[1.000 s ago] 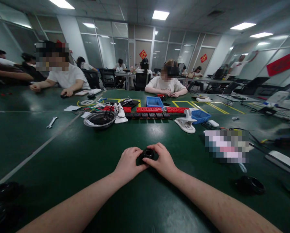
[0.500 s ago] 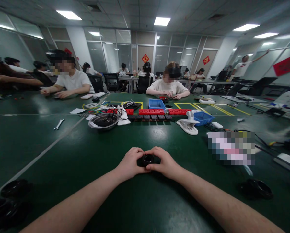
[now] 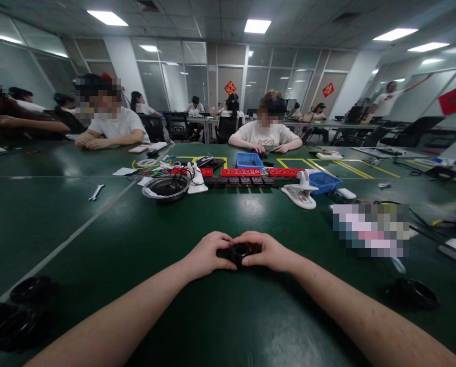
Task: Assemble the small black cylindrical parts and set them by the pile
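Observation:
A small black part with a round opening (image 3: 240, 250) sits between my two hands, low over the green table (image 3: 228, 216). My left hand (image 3: 209, 255) curls around its left side, the thumb in front and the fingers behind. From the right, my right hand (image 3: 269, 250) grips it with the thumb near the opening's lower edge. The fingers hide much of the part's body. Similar black ring-shaped pieces (image 3: 16, 328) lie at the lower left. Another black ring-shaped piece (image 3: 416, 294) lies at the lower right.
Beyond my hands stand a metal bowl (image 3: 165, 196) with black contents, red socket strips (image 3: 241, 172), a white clip stand (image 3: 299, 195) and a blue bin (image 3: 321, 182). A wrench (image 3: 97, 192) lies to the left. Across the table a person (image 3: 266, 133) sits working.
The view has shifted slightly, so the table's things appear a little further right. My hands still hold the black part; my right hand appears slightly further from my left.

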The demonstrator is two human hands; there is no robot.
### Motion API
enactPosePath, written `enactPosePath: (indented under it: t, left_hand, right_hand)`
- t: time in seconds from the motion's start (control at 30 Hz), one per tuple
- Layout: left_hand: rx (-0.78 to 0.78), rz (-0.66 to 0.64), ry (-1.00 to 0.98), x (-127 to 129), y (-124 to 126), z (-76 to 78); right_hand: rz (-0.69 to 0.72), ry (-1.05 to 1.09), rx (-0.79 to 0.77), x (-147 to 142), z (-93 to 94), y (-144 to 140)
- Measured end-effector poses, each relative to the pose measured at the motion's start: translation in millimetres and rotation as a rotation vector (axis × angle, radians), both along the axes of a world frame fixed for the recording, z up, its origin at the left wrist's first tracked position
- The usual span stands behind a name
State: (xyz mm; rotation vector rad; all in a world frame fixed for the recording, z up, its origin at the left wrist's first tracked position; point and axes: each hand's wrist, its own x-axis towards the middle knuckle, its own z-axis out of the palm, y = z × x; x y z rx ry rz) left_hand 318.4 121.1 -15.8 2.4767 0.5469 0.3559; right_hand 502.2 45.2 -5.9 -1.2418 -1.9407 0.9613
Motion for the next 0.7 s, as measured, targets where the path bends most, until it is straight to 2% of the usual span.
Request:
enactPosePath:
  t: [0.13,0.23,0.37,0.53,0.63,0.7]
  left_hand:
    - [0.028,0.147,-0.066,1,-2,-3.6]
    - [0.089,0.202,-0.081,2,-7,-3.9]
    - [0.167,0.284,-0.070,6,-17,-3.5]
    - [0.226,0.363,-0.040,10,-29,-3.2]
    - [0.227,0.379,-0.033,10,-29,-3.8]
    - [0.197,0.349,-0.042,8,-25,-4.0]
  right_hand:
    - [-0.324,-0.141,0.198,-5,-10.8,2]
    - [-0.432,-0.285,0.336,-14,-11.0,-1]
    - [-0.500,-0.428,0.393,-26,-7.9,-7]
    - [-0.562,-0.446,0.431,-35,-8.3,-12]
    - [-0.547,-0.412,0.426,-35,-8.2,-12]
    - [-0.475,-0.366,0.402,-30,-5.7,-11]
